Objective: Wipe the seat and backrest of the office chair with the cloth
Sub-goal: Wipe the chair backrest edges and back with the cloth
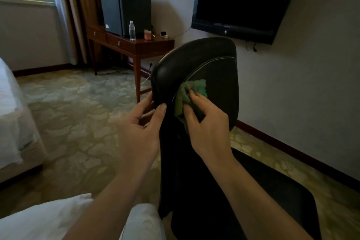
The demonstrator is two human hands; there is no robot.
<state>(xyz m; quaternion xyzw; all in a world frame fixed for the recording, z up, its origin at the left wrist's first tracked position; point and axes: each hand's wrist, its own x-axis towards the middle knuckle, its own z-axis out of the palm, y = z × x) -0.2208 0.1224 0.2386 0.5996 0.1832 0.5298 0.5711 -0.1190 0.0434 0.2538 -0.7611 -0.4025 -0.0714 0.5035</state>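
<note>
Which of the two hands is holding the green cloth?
The right hand, pressing the green cloth onto the backrest. The left hand holds no cloth; it only grips the backrest's side edge.

Green cloth (191, 93) against black backrest (194, 64)

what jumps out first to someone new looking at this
At centre, the right hand presses a crumpled green cloth against the black leather chair backrest, whose left edge the left hand grips. A large black wall-mounted television hangs at upper right.
</note>
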